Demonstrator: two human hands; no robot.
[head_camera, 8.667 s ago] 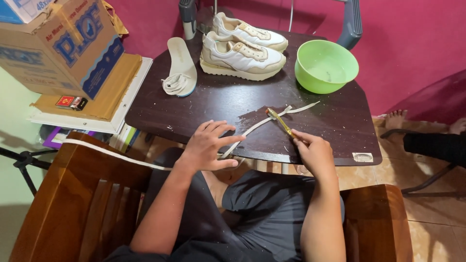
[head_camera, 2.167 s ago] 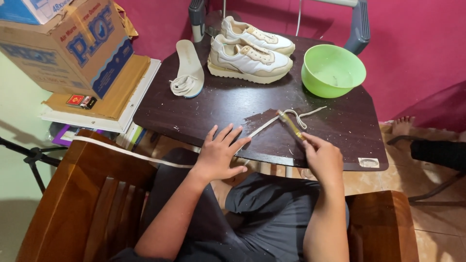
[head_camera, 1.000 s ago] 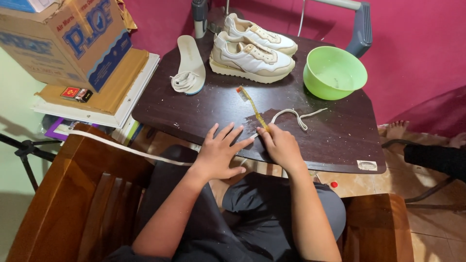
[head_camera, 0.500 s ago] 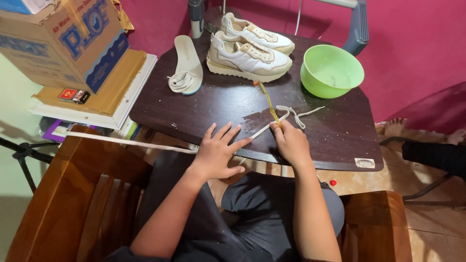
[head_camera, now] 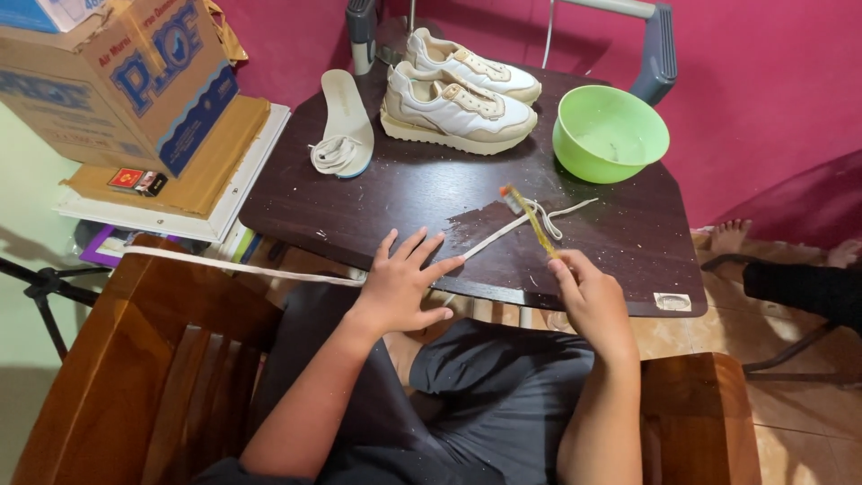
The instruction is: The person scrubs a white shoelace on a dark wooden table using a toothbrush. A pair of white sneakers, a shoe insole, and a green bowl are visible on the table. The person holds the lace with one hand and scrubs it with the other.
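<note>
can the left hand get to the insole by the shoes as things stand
Probably yes. The left hand lies flat on the shoelace at the table's near edge, and the dark tabletop between it and the insole is bare. It would have to let go of the lace.

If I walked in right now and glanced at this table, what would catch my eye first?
Probably the pair of white and beige sneakers at the far side of the dark table, beside a bright green bowl. Nearer the person, the left hand lies flat on a long white shoelace while the right hand holds a yellow toothbrush over it. A loose insole lies to the left of the shoes.
</note>
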